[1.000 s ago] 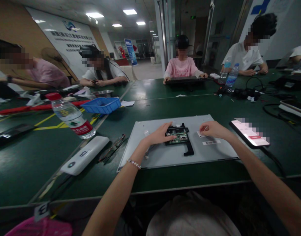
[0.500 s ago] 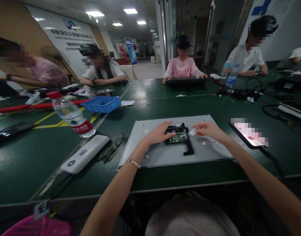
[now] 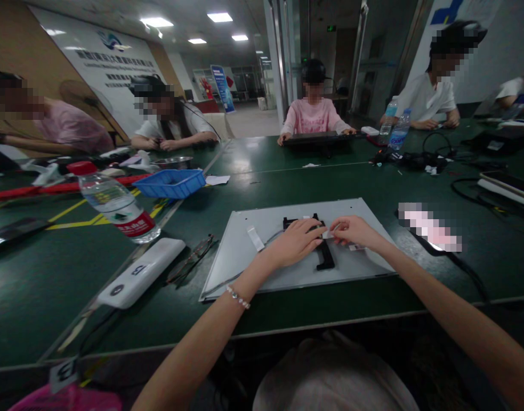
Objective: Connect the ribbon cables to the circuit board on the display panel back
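A light grey panel [image 3: 232, 257] lies on the green table in front of me. On it sits a black bracket [image 3: 325, 257], its circuit board now covered by my left hand [image 3: 298, 241]. That hand lies palm down with fingers stretched over the bracket. Just to the right, my right hand [image 3: 350, 231] pinches a small white tape piece [image 3: 328, 234] at the bracket's right side, near my left fingertips. A white strip [image 3: 256, 238] and a grey cable [image 3: 232, 278] are on the panel's left part.
Left of the panel are glasses [image 3: 192, 260], a white power bank [image 3: 142, 273], a water bottle [image 3: 120, 208] and a blue tray [image 3: 172, 184]. A phone [image 3: 433, 231] lies at the right. Several people sit across the table [image 3: 262, 177].
My left hand has moved right and down, from the board's left edge to over it. The tape in my right hand has come left, close to the left fingers. The view has shifted slightly.
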Demonstrator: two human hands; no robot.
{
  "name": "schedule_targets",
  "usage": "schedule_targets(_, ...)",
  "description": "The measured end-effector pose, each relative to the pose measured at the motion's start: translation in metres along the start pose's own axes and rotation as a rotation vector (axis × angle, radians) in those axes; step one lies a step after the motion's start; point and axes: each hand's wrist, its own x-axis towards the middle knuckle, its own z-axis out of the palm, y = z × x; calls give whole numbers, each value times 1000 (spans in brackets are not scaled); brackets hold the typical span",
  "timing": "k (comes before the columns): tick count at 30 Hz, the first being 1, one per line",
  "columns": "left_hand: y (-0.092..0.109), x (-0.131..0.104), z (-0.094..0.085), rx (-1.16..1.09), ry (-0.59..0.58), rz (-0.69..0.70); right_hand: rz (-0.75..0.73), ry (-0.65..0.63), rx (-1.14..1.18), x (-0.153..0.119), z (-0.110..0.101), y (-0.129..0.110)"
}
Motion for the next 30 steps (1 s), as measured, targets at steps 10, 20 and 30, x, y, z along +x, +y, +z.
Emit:
schedule_targets(10,3,4,9,52,-22,24,-216,57,-349,0,7,0)
schedule_targets(20,-1,0,6,13,-27,-1,-303,3,-545,-5,7,-7)
schedule_targets(30,-37,-11,-28,200,43,-276,-315,46,-545,-10,5,-10)
